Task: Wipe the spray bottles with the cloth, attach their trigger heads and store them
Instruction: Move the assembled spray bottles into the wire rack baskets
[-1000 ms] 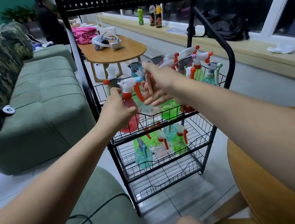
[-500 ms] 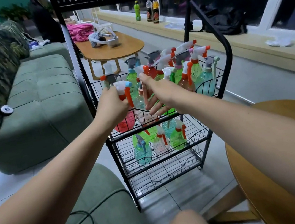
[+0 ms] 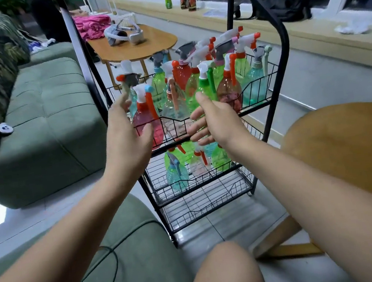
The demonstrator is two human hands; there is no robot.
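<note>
We note a pink translucent plastic spray bottle (image 3: 146,122), with a white trigger head and orange lever. It stands upright at the front of the black wire rack's (image 3: 212,208) upper basket, among other glossy coloured bottles (image 3: 181,75). The left hand (image 3: 128,138) and right hand (image 3: 216,123) hover on either side of it, fingers spread and loose, holding nothing. We cannot tell if the left thumb touches it.

Dim indoor light, slight blur, wide-angle edge distortion.

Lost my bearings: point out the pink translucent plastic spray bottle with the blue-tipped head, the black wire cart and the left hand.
pink translucent plastic spray bottle (image 3: 142,118): head view, body below neck.
black wire cart (image 3: 269,119): head view, right upright tube.
left hand (image 3: 123,134): head view, back of hand.
</note>
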